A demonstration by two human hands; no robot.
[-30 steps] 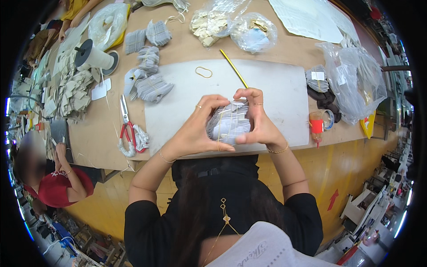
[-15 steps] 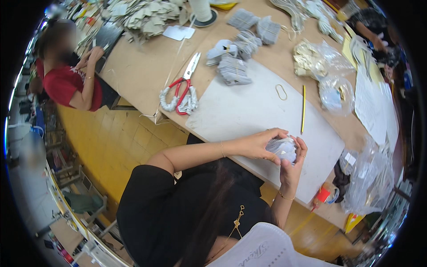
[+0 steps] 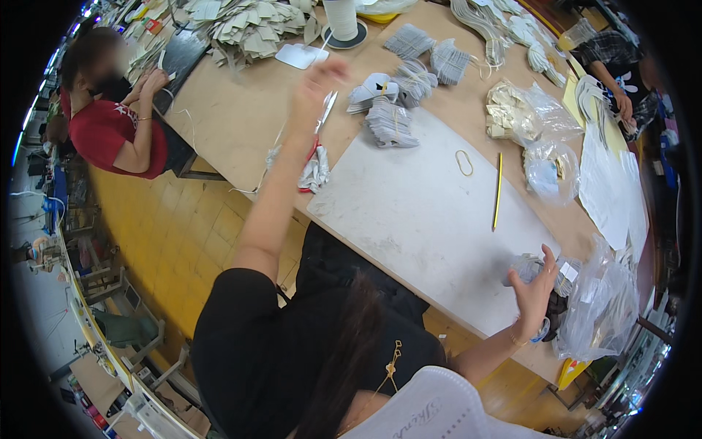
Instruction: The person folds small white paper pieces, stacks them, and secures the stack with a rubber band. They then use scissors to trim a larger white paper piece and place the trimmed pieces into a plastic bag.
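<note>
My left hand (image 3: pixel 320 86) is stretched far forward over the scissors (image 3: pixel 316 164), which have red handles wrapped in pale material; its fingers are smeared by motion. A white card (image 3: pixel 301 56) and a cone of white thread (image 3: pixel 341 25) lie just beyond it. At the right end of the grey board (image 3: pixel 409 212), my right hand (image 3: pixel 534 287) is open, thumb and fingers spread. Beside its fingers rests a small grey bundle (image 3: pixel 521 265), partly hidden by the hand; whether they touch I cannot tell.
Several banded grey bundles (image 3: pixel 391 123) sit at the board's far edge, with a rubber band (image 3: pixel 463 163) and a yellow pencil (image 3: pixel 498 192) nearer. Plastic bags (image 3: pixel 599 300) crowd the right side. A person in red (image 3: pixel 117 139) works at the left; another is at the far right.
Both hands held the grey bundle together before. Now the bundle lies at the board's right end, my right hand has opened beside it, and my left hand has swung forward and left.
</note>
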